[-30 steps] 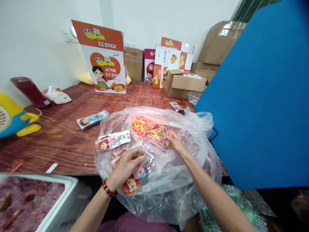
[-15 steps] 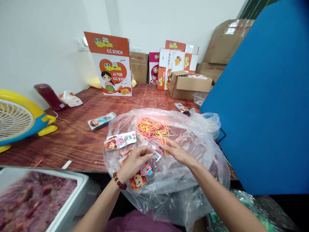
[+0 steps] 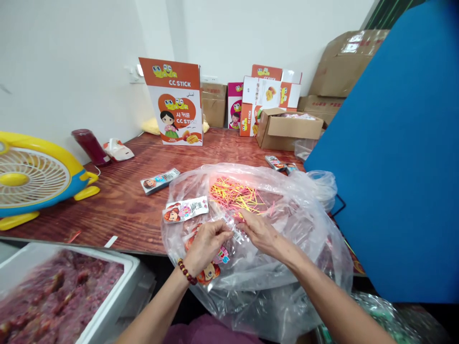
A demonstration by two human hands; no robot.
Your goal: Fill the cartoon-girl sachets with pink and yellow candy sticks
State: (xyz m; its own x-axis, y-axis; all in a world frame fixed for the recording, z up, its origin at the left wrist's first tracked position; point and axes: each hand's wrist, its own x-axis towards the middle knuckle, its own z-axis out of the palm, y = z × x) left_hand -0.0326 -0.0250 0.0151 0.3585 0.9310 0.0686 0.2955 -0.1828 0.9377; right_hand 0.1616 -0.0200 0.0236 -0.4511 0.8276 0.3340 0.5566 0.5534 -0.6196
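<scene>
My left hand (image 3: 210, 241), with a beaded bracelet on its wrist, pinches the edge of a small clear printed packet (image 3: 237, 235). Close beside it, my right hand (image 3: 260, 231) is closed on a small bunch of pink and yellow sticks (image 3: 239, 216), mostly covered by the fingers. The bunch is at the packet; whether its ends are inside I cannot tell. Beyond the hands, a loose pile of pink and yellow sticks (image 3: 233, 193) lies in a large clear plastic bag (image 3: 294, 258). Flat printed packets (image 3: 185, 209) rest on the bag's left side, some partly under my left forearm.
A yellow and blue fan (image 3: 32, 177) stands at the left. Below it is a white foam box (image 3: 134, 267) of reddish-purple contents. A CC Stick box (image 3: 179, 105) and an open carton (image 3: 290, 129) stand at the back. A blue panel (image 3: 390, 167) borders the right.
My right hand has turned and come closer to the left, bringing the sticks to the packet; its fingers now cover more of them. The whole view has shifted slightly.
</scene>
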